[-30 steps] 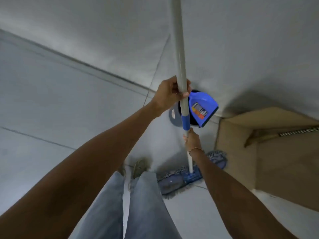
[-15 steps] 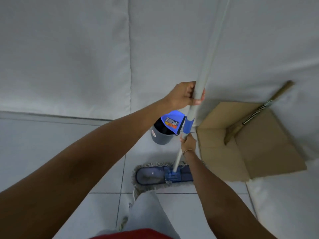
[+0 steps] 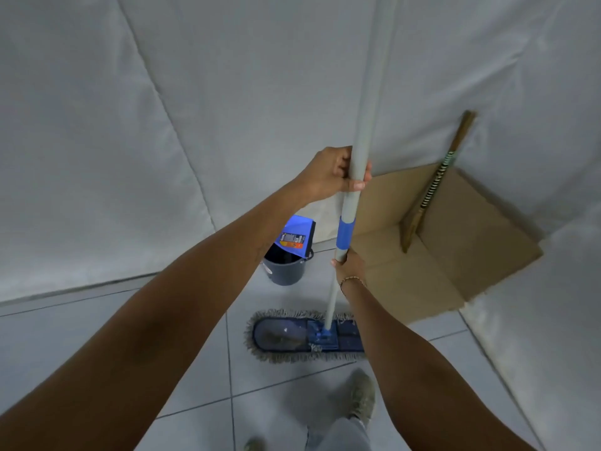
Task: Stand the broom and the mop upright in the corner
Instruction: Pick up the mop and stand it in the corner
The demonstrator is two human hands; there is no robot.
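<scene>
I hold the mop upright by its grey pole [image 3: 369, 102]. My left hand [image 3: 335, 172] grips the pole high up, and my right hand [image 3: 349, 265] grips it lower, just under the blue collar [image 3: 345, 232]. The flat blue mop head [image 3: 305, 335] with its fringe rests on the tiled floor in front of my feet. A broom [image 3: 432, 187] with a striped wooden handle leans in the corner to the right, its lower end on folded cardboard.
A dark bucket [image 3: 284, 265] holding a blue dustpan [image 3: 297, 234] stands against the white wall, left of the pole. A flattened cardboard sheet [image 3: 461, 252] lines the corner. My shoe [image 3: 361, 398] is close behind the mop head.
The view has swung and levelled, bringing the corner, cardboard and broom into sight. The mop pole stays upright with both hands gripping it as before.
</scene>
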